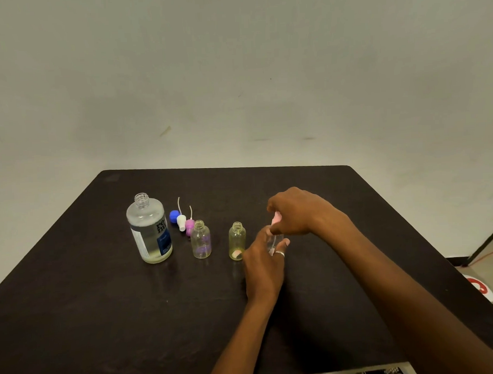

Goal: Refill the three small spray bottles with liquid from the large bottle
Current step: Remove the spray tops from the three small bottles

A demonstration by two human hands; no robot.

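The large clear bottle (149, 229) stands uncapped at the left of the dark table (103, 306), a little liquid at its bottom. Two small clear bottles stand open to its right: one (200, 239) beside the spray tops, another (237, 241) nearer my hands. My left hand (264, 262) grips a third small bottle (276, 240), mostly hidden by my fingers. My right hand (294, 211) pinches the pink spray top (275, 218) on that bottle's neck.
A blue cap (173, 216), a white spray top (181, 221) and a purple spray top (189, 226) lie together behind the first small bottle, their thin tubes pointing away. At the right, the table edge drops to a floor with a red-and-white object (480, 287).
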